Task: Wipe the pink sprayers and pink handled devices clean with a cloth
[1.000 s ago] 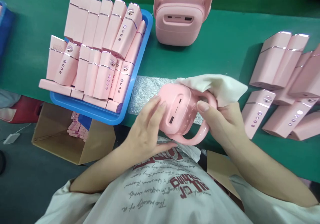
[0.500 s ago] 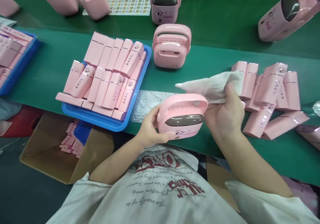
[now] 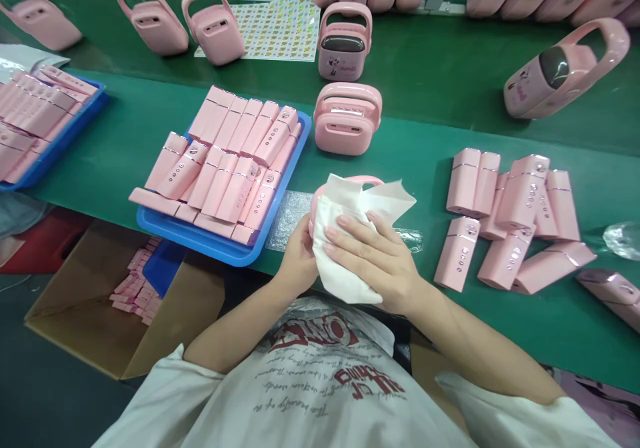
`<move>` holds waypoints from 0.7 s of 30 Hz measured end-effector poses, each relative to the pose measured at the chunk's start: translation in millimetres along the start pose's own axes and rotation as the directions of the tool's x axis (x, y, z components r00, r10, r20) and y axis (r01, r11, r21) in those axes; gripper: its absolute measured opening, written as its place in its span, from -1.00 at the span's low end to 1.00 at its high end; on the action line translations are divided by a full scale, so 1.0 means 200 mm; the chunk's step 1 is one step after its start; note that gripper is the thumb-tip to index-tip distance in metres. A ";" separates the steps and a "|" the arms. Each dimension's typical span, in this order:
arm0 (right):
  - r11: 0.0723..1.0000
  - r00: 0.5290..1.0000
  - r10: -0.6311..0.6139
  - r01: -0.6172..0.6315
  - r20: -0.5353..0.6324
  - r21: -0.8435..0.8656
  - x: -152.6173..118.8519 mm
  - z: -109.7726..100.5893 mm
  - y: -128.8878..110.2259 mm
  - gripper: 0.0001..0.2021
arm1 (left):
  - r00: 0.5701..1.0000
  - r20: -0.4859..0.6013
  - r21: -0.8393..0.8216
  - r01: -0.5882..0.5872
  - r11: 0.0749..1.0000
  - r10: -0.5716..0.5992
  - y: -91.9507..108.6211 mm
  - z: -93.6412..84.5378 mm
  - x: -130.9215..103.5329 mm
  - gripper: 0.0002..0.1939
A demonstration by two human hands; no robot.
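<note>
My left hand [image 3: 300,256] is closed around the left side of a pink power bank with a carry handle [image 3: 367,180]. A white cloth [image 3: 345,281] covers most of its front, so the dark display is hidden. My right hand [image 3: 377,258] presses the cloth against the power bank, fingers stretched across it and the cloth's corners sticking up beyond them. Just behind stands another pink power bank [image 3: 345,135], its port side facing me. To the right of my hands lies a loose group of pink boxy cases with silver bands [image 3: 457,255].
A blue tray [image 3: 215,251] full of similar pink cases sits left, with a second blue tray [image 3: 95,111] farther left. More handled power banks [image 3: 220,38] and a sticker sheet [image 3: 280,31] are behind. A cardboard box [image 3: 75,321] stands below the table edge.
My right hand has brought the cloth left onto the front of the power bank, covering its display. One more pink case shows at the right group's near left. The view has shifted.
</note>
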State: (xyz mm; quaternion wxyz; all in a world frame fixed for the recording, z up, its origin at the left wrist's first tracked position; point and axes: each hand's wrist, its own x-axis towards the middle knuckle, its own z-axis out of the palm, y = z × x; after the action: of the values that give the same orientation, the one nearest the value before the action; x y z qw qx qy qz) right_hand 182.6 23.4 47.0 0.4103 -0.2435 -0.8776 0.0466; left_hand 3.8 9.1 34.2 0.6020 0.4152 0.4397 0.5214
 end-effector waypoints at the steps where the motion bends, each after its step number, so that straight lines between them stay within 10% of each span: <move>1: 1.000 1.000 0.014 -0.014 -0.011 -0.014 0.00 0.00 0.01 -0.56 | 1.000 0.001 0.006 -0.009 1.000 0.009 0.00 0.00 -0.01 -0.47; 17: 0.982 0.973 0.174 -0.161 -0.149 0.095 -0.01 -0.05 0.05 -0.60 | 0.998 0.052 -0.013 -0.039 0.999 0.039 0.05 -0.03 -0.03 -0.46; 19: 0.934 0.857 0.324 -0.221 -0.402 0.282 -0.01 -0.04 0.07 -0.66 | 0.999 0.052 -0.029 0.004 1.000 -0.003 0.04 -0.03 -0.03 -0.46; 21: 0.868 0.596 0.486 -0.248 -0.639 0.430 0.00 -0.05 0.10 -0.73 | 0.998 0.051 -0.051 0.022 0.998 -0.019 0.03 -0.03 -0.03 -0.45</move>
State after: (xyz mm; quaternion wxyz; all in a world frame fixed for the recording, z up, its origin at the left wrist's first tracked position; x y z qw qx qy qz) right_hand 197.5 40.5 46.9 0.7376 -0.3546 -0.5517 0.1608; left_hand -3.5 3.9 38.4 0.6288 0.4082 0.4149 0.5157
